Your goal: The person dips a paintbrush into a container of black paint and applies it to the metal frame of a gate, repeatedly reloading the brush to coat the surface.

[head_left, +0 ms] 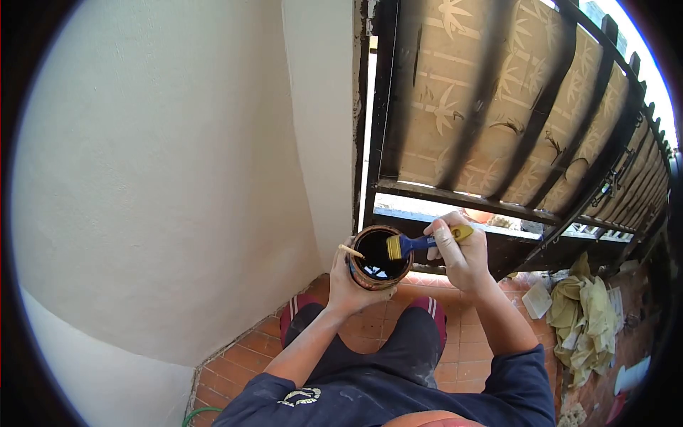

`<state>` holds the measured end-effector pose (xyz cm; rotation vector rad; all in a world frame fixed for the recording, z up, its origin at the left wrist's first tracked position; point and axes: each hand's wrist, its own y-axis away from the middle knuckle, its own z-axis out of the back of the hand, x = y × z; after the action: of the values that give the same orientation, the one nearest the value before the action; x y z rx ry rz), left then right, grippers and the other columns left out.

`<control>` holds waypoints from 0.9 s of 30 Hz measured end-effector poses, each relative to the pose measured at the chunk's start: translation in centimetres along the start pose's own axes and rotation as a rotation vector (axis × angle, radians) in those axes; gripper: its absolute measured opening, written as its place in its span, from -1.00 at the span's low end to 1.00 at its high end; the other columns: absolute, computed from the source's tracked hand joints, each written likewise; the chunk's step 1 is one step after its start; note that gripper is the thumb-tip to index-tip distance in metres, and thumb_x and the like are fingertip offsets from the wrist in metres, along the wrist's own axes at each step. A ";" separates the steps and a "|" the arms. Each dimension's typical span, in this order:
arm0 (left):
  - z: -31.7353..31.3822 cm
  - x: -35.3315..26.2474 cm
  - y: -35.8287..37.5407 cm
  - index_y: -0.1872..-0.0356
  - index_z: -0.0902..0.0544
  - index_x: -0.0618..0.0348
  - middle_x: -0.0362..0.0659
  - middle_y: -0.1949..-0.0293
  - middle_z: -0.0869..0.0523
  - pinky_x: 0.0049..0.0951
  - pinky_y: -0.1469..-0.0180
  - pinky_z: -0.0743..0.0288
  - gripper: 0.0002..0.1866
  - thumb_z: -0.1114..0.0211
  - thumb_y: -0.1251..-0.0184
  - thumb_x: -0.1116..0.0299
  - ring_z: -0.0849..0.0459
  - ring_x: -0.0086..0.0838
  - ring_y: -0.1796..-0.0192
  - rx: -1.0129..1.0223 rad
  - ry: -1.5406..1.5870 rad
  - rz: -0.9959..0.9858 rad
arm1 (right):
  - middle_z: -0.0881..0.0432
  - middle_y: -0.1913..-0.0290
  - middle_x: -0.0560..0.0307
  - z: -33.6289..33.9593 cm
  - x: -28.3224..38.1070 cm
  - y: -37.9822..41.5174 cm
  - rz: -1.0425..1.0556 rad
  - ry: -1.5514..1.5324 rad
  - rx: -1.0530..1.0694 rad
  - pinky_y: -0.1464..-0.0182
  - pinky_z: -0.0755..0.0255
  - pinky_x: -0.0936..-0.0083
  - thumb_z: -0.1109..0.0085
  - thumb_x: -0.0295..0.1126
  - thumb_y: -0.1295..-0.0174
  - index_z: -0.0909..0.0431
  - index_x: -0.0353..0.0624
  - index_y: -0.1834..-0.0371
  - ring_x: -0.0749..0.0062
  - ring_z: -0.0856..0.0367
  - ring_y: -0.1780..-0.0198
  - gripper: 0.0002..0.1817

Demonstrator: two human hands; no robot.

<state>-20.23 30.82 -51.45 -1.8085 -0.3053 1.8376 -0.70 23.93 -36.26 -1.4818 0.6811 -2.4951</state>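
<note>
My left hand (343, 288) is wrapped round the side of a paint can (361, 278) filled with dark, glossy paint (376, 265). A thin wooden stick (351, 250) leans out over the can's left rim. In my right hand (461, 257) is a paintbrush (420, 243) with a blue and yellow handle, gripped between thumb and fingers. Its bristles (394, 248) overlap the can's opening at the right side. Light smears of paint or dust mark both hands.
A black metal gate (475, 99) backed with bamboo-patterned sheeting stands ahead on the right. A pale wall (163, 156) rises on the left. Crumpled cloth (585, 320) and a white plastic container (537, 300) lie on the red tile floor (461, 354). A green hose (199, 410) shows at lower left.
</note>
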 end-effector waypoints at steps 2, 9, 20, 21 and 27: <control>-0.2 -0.3 -0.4 -0.29 -0.45 0.23 0.00 -0.14 -0.60 -0.19 -0.30 -0.56 0.06 -0.83 0.34 0.11 -0.67 -0.20 -0.21 -0.013 0.026 -0.008 | -0.61 0.58 0.21 0.1 -0.5 -0.2 0.021 0.015 -0.001 0.42 -0.39 0.59 -0.08 -0.33 -0.62 -0.64 -0.27 0.19 0.65 -0.53 0.53 -0.73; -0.7 -0.4 -1.8 -0.23 -0.48 0.26 -0.01 -0.11 -0.62 -0.22 -0.24 -0.61 0.01 -0.84 0.33 0.13 -0.70 -0.22 -0.17 -0.042 -0.007 0.026 | -0.61 0.54 0.26 0.4 -1.4 -1.5 0.040 -0.144 -0.116 0.43 -0.38 0.67 -0.06 -0.26 -0.64 -0.63 -0.27 0.21 0.70 -0.55 0.51 -0.68; -1.5 1.1 -11.9 -0.31 -0.43 0.28 0.05 -0.20 -0.57 -0.13 -0.34 -0.53 0.11 -0.82 0.43 0.15 -0.61 -0.10 -0.26 -0.127 -0.093 0.002 | -0.69 0.44 0.17 2.8 -2.4 -12.2 0.209 -0.380 -0.281 0.30 -0.38 0.67 -0.04 -0.18 -0.64 -0.63 -0.27 0.14 0.65 -0.58 0.43 -0.65; -1.7 1.1 -12.9 -0.32 -0.43 0.28 0.06 -0.20 -0.56 -0.13 -0.34 -0.53 0.12 -0.81 0.44 0.16 -0.60 -0.08 -0.26 -0.153 -0.058 -0.023 | -0.71 0.41 0.15 2.9 -2.5 -13.4 0.248 -0.370 -0.300 0.28 -0.41 0.67 -0.07 -0.21 -0.63 -0.63 -0.28 0.11 0.64 -0.60 0.41 -0.67; -1.9 2.0 -17.6 -0.29 -0.44 0.28 0.05 -0.15 -0.56 -0.14 -0.30 -0.54 0.07 -0.76 0.45 0.21 -0.62 -0.09 -0.22 -0.178 -0.061 -0.058 | -0.78 0.31 0.13 2.5 -2.9 -18.6 0.468 -0.130 -0.330 0.17 -0.53 0.65 -0.17 -0.29 -0.59 -0.66 -0.31 -0.01 0.61 -0.68 0.31 -0.74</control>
<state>-14.47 46.05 -44.21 -1.8421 -0.5542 1.8786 4.62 40.62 -28.94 -1.3622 1.2917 -1.9848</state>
